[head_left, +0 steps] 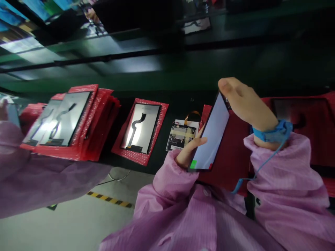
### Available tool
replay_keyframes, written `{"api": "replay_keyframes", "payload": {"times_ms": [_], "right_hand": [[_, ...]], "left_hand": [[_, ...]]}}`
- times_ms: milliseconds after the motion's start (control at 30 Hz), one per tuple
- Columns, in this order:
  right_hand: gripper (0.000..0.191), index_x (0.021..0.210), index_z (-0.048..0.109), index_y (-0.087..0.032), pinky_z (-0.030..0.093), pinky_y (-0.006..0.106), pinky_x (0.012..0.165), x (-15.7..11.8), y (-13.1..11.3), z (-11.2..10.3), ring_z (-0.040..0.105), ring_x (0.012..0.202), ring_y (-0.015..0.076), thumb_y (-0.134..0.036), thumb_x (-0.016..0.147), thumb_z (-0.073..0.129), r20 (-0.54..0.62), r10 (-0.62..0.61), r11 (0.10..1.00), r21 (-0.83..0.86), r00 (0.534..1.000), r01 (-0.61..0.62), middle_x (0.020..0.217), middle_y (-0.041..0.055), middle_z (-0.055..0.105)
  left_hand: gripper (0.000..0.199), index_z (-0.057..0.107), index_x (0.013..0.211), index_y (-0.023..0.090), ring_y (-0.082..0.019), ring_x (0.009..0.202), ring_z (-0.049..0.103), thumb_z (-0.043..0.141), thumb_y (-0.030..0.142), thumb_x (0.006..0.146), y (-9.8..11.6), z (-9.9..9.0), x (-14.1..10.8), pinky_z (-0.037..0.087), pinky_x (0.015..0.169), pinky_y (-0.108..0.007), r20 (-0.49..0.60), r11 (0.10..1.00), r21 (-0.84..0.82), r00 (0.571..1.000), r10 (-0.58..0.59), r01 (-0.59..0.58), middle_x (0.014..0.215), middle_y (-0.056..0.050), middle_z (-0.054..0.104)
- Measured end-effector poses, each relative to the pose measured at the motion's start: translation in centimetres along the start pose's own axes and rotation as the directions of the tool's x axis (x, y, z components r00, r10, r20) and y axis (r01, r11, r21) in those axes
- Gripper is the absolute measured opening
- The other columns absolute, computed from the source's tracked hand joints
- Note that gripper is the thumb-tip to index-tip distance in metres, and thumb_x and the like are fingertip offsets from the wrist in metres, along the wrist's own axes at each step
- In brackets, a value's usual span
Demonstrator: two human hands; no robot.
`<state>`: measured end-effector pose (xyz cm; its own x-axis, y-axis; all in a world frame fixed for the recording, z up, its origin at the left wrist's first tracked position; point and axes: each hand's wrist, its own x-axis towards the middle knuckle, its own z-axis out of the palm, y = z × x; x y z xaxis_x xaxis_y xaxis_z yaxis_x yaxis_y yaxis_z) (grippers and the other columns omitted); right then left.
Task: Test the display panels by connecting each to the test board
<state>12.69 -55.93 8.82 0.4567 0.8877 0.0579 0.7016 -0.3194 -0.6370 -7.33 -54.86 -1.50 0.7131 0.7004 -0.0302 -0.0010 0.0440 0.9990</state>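
A lit display panel [211,134] is tilted in front of me, its screen pale with a green patch and a red patch at the lower corners. My left hand [190,148] is closed on its lower left edge, thumb resting over the screen and the other fingers hidden behind. At the panel's upper end is my right hand [242,99], its fingers together and closed at the top edge; their tips are partly hidden. A blue wrist strap [273,130] with a coiled cord circles my right wrist. Beside my left hand lies an exposed circuit board [183,134] with a ribbon cable.
Left of the board, a display panel [142,127] lies back up on a red bubble bag [137,158]. Farther left, more panels [72,116] top a stack of red bubble bags [95,127]. A co-worker's sleeve [52,181] reaches in at left. A red mat [232,157] lies beneath my hands.
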Motion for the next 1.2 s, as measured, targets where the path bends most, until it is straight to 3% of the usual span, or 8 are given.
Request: {"api": "replay_keyframes", "payload": {"times_ms": [133,233,333,400,467,567,700,1200], "right_hand": [[0.036,0.113,0.067,-0.017,0.050,0.047,0.088,-0.2,0.9,-1.4,0.067,0.090,0.0264,-0.044,0.088,0.065,0.019,-0.037,0.990,-0.139,0.999,0.039,0.092,0.0059,0.069],[0.031,0.109,0.068,-0.019,0.051,0.050,0.087,-0.5,1.6,-2.5,0.067,0.088,0.0266,-0.040,0.088,0.065,0.044,-0.041,0.986,-0.161,0.998,0.048,0.092,0.0058,0.070],[0.031,0.110,0.068,-0.017,0.053,0.049,0.086,-0.8,1.9,-3.2,0.068,0.089,0.0268,-0.039,0.089,0.063,0.064,-0.034,0.982,-0.184,0.997,0.046,0.095,0.0072,0.071],[0.031,0.111,0.068,-0.017,0.054,0.049,0.086,-0.8,1.9,-3.4,0.068,0.090,0.0267,-0.039,0.090,0.063,0.072,-0.032,0.979,-0.198,0.997,0.045,0.096,0.0077,0.071],[0.031,0.112,0.068,-0.017,0.054,0.049,0.087,-0.7,1.8,-3.4,0.068,0.091,0.0269,-0.038,0.090,0.063,0.074,-0.022,0.977,-0.208,0.997,0.037,0.096,0.0074,0.072],[0.029,0.110,0.067,-0.017,0.054,0.049,0.086,-0.6,1.6,-3.2,0.068,0.090,0.0270,-0.037,0.090,0.063,0.073,0.008,0.976,-0.219,0.997,0.008,0.094,0.0066,0.072],[0.025,0.104,0.068,-0.019,0.054,0.047,0.086,-0.5,1.7,-2.9,0.068,0.088,0.0264,-0.037,0.087,0.063,0.063,0.000,0.981,-0.196,0.998,0.013,0.092,0.0045,0.071],[0.028,0.098,0.066,-0.020,0.051,0.043,0.082,-0.7,2.2,-2.8,0.066,0.085,0.0259,-0.043,0.084,0.060,0.033,-0.041,0.987,-0.153,0.999,0.045,0.089,0.0074,0.069]], "left_hand": [[0.062,0.046,0.146,0.027,-0.029,0.145,0.038,0.060,0.044,0.088,2.7,2.6,-0.1,0.037,0.119,-0.045,0.265,0.895,-0.425,0.964,-0.024,0.139,0.147,-0.001,0.052],[0.057,0.049,0.142,0.024,-0.027,0.146,0.036,0.055,0.051,0.092,3.1,3.0,-1.1,0.033,0.120,-0.044,0.213,0.878,-0.470,0.977,0.015,0.089,0.154,-0.004,0.045],[0.043,0.063,0.120,0.020,-0.025,0.113,0.063,0.043,0.051,0.098,1.4,1.0,-3.3,0.051,0.097,-0.040,-0.032,0.960,-0.269,0.997,0.069,-0.075,0.122,-0.010,0.067],[0.031,0.066,0.105,0.019,-0.018,0.083,0.065,0.046,0.041,0.099,-0.5,-1.0,-4.9,0.053,0.078,-0.032,-0.183,0.982,0.120,0.969,0.165,-0.145,0.093,-0.007,0.068],[0.022,0.066,0.108,0.019,-0.015,0.075,0.060,0.051,0.030,0.097,-2.5,-2.5,-6.1,0.050,0.071,-0.028,-0.210,0.837,0.537,0.943,0.258,-0.109,0.089,-0.005,0.063],[0.030,0.061,0.122,0.018,-0.017,0.082,0.060,0.053,0.024,0.094,-4.9,-3.2,-7.1,0.051,0.075,-0.030,-0.142,0.541,0.837,0.925,0.353,-0.078,0.099,-0.007,0.059],[0.040,0.056,0.134,0.017,-0.020,0.087,0.059,0.051,0.027,0.095,-6.1,-2.7,-7.0,0.052,0.079,-0.034,-0.062,0.342,0.936,0.916,0.397,-0.085,0.102,-0.010,0.054],[0.034,0.059,0.127,0.017,-0.021,0.078,0.061,0.049,0.025,0.095,-5.0,-2.5,-6.0,0.052,0.070,-0.033,0.035,0.184,0.977,0.940,0.340,-0.103,0.094,-0.008,0.056]]}}
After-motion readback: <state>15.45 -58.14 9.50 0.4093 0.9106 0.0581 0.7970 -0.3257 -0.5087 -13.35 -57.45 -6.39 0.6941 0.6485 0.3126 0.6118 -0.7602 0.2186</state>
